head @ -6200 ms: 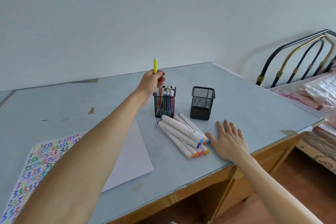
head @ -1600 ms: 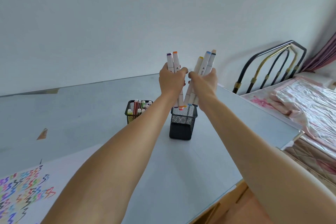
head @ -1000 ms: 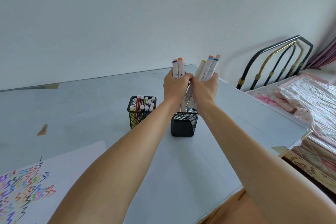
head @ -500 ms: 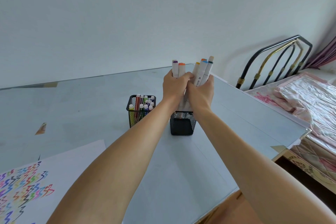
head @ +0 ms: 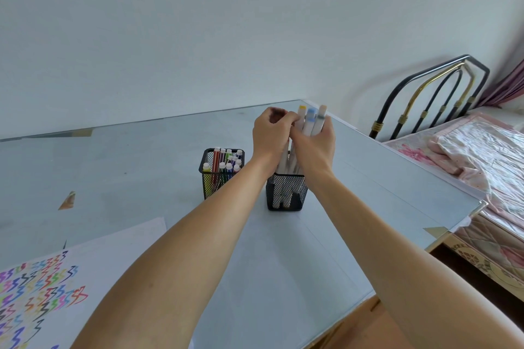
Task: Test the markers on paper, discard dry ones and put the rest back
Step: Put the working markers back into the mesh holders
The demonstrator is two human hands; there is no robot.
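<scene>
From my remote seat, both hands meet above the right-hand black mesh pen cup point(head: 286, 193) at the middle of the glass-topped desk point(head: 147, 167). The right hand point(head: 316, 144) curls round a bundle of thick white markers point(head: 310, 122) — chunky barrels, upright and slightly fanned, their caps showing yellow, light blue and grey at the top. The lower ends of the barrels reach down inside the cup, pale shapes visible through the mesh. The left hand point(head: 269, 136) is closed against the same bundle from the nine o'clock side, fingers curled at the barrels; which markers it grips I cannot tell, since its own fingers hide them.

At nine o'clock from that cup, just beside it but apart, stands a second mesh cup point(head: 219, 178) packed with slim pens point(head: 226, 163) — white caps, bodies in red, green, blue and purple, all upright.

At seven o'clock, near the desk's front-left edge, lies a sheet of white paper point(head: 119, 252) covered at its left with rows of short zigzag strokes in many colours. At three o'clock, beyond the desk edge, a metal bed frame point(head: 431, 96) and pink bedding point(head: 482, 156) show.
</scene>
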